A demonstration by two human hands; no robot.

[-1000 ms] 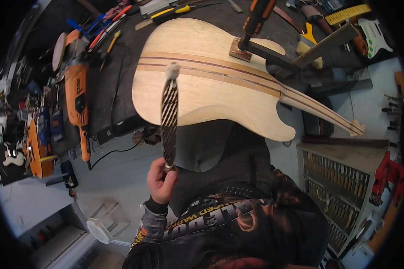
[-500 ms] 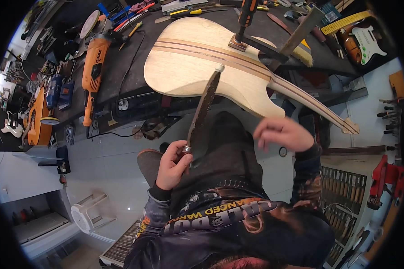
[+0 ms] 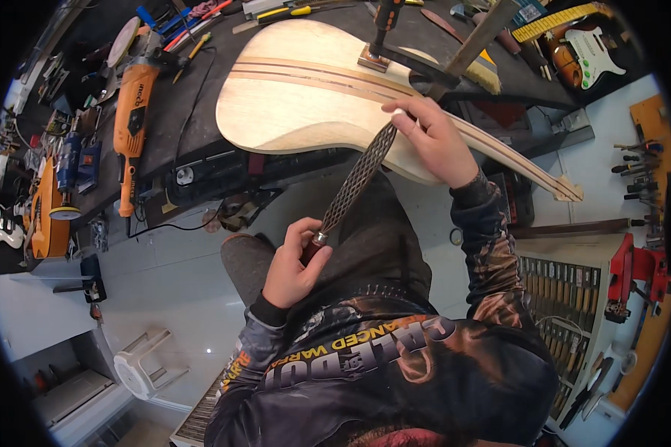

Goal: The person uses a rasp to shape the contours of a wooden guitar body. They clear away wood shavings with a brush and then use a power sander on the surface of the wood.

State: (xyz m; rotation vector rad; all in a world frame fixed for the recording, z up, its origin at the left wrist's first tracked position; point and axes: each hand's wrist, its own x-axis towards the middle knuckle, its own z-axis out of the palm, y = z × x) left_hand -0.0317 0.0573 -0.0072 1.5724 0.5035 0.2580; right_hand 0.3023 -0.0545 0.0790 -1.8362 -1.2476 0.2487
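A long rasp (image 3: 359, 177) with a lattice-like open blade and a reddish-brown handle slants up in front of me. My left hand (image 3: 294, 267) is wrapped round the handle, near its metal collar. At the far end, my right hand (image 3: 434, 141) pinches the pale tip between thumb and fingers. Just beyond lies an unfinished pale guitar body (image 3: 298, 97) with darker stripes along its middle; its neck (image 3: 507, 158) runs off to the right. A clamp (image 3: 386, 33) with a wooden pad presses on the body. My right hand covers part of the guitar's near edge.
On the dark workbench (image 3: 190, 119), an orange power tool (image 3: 133, 112) lies at left with its cord. A brush (image 3: 484, 74) and a sunburst guitar (image 3: 585, 59) are at the back right. A white stool (image 3: 138, 372) stands at lower left, a red vise (image 3: 637, 276) at right.
My right hand has moved up and left from the open air to the rasp's tip and closed on it. The rasp has tilted further right, turning its lattice face toward me.
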